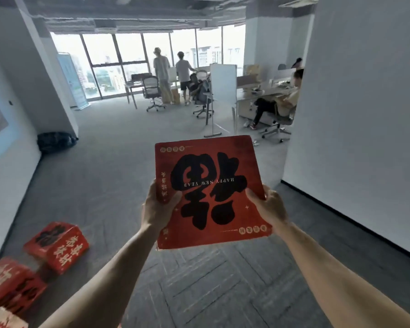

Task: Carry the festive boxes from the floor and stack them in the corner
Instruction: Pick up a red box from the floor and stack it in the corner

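A red festive box (208, 176) with a large black character and "HAPPY NEW YEAR" printed upside down is held up in front of me, above the grey carpet. My left hand (155, 207) grips its left edge and my right hand (269, 208) grips its right edge, thumbs on top. Three more red boxes lie on the floor at the lower left: one tilted (57, 246), one closer to me (12, 284), and a third (3, 319) cut off by the frame's edge.
A white wall (365, 114) stands to the right, another wall (7, 162) to the left with a black bag (56, 141) at its foot. Ahead lie open carpet (118, 162), office chairs, desks, a whiteboard (223, 84) and several people near the windows.
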